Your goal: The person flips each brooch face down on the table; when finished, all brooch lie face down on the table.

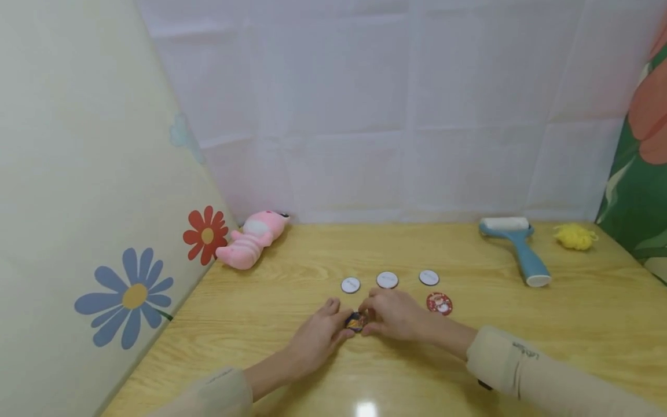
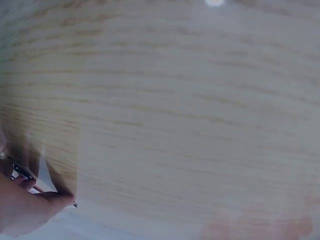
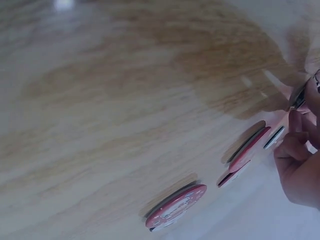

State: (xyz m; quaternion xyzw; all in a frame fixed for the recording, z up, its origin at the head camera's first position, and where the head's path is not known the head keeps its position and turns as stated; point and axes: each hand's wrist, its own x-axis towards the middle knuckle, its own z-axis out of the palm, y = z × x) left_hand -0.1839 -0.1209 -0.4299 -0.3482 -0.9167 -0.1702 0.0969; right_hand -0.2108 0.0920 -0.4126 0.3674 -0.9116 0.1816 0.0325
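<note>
A small dark round disc with an orange picture (image 1: 356,322) is between my two hands, low over the wooden table. My left hand (image 1: 319,339) holds its left edge with thumb and fingers. From the other side my right hand (image 1: 394,314) pinches the right edge; in the right wrist view that hand (image 3: 300,167) has its fingertips on the disc's dark rim (image 3: 298,98). Beyond the hands lie three white-faced discs: a left one (image 1: 351,285), a middle one (image 1: 387,280) and a right one (image 1: 429,277). A red picture disc (image 1: 439,303) lies beside my right wrist.
A pink plush toy (image 1: 253,239) lies at the back left by the flowered wall. At the back right are a blue-handled lint roller (image 1: 521,249) and a yellow fluffy ball (image 1: 575,237). A white cloth (image 1: 333,116) hangs behind the table (image 1: 250,324).
</note>
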